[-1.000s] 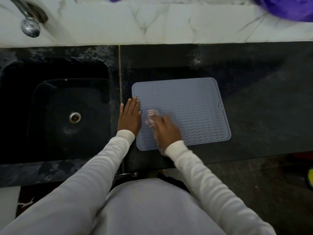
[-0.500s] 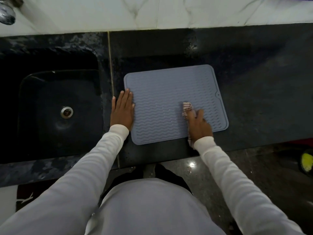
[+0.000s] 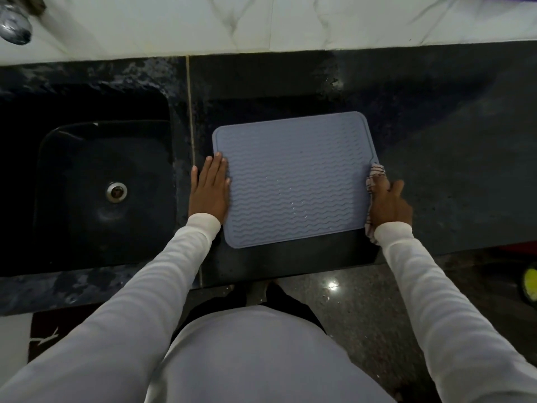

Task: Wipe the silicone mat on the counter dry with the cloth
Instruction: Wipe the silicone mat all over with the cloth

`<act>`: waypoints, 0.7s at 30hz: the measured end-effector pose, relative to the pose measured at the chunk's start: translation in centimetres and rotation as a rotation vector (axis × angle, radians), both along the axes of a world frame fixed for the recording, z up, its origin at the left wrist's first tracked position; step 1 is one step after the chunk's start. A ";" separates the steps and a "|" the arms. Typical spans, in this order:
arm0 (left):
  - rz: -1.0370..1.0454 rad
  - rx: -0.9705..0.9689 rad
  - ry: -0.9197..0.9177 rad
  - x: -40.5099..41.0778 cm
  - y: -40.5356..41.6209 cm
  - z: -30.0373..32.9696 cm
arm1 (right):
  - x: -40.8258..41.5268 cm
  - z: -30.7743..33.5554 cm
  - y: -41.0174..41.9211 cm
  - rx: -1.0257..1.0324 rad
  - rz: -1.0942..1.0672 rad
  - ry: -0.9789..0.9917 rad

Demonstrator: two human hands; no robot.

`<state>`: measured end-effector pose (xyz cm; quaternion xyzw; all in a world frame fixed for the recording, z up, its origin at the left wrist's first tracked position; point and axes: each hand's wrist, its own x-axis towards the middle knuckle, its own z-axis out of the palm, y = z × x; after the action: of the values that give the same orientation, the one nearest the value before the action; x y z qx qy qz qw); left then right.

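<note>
Most of the striped cloth (image 3: 374,175) lay hidden beneath the right hand (image 3: 389,205), only its ends showing past the fingertips and beside the cuff. That hand also covered the right edge of the silicone mat (image 3: 293,178), while the left hand (image 3: 209,191) hid part of its left edge. The tap (image 3: 14,24) was blurred and cut off at the top left corner. A yellow-green object (image 3: 531,282) on the floor was cropped by the right edge, too little to identify.
</note>
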<state>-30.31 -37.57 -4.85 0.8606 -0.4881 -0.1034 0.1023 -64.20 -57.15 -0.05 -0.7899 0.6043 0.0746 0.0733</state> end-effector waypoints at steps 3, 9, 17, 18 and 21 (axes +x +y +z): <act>-0.001 0.005 0.001 0.1 -0.1 -0.2 | 1.0 0.3 0.5 -0.024 0.000 -0.029; -0.004 -0.011 0.027 0.0 -0.1 -0.1 | 10.6 1.0 6.2 -0.084 0.298 -0.204; 0.009 -0.010 0.014 0.3 -0.2 -0.5 | 21.1 -0.3 12.8 0.097 0.569 -0.059; 0.011 -0.013 0.022 0.3 -0.2 -0.5 | 20.5 -0.6 12.3 0.092 0.563 -0.053; 0.011 -0.020 0.044 0.3 -0.2 -0.4 | 18.0 -0.7 10.2 0.059 0.507 -0.086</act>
<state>-30.02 -37.75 -5.27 0.8597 -0.4820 -0.1169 0.1219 -46.15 -46.96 -0.80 -0.9160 0.3810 0.0745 0.1007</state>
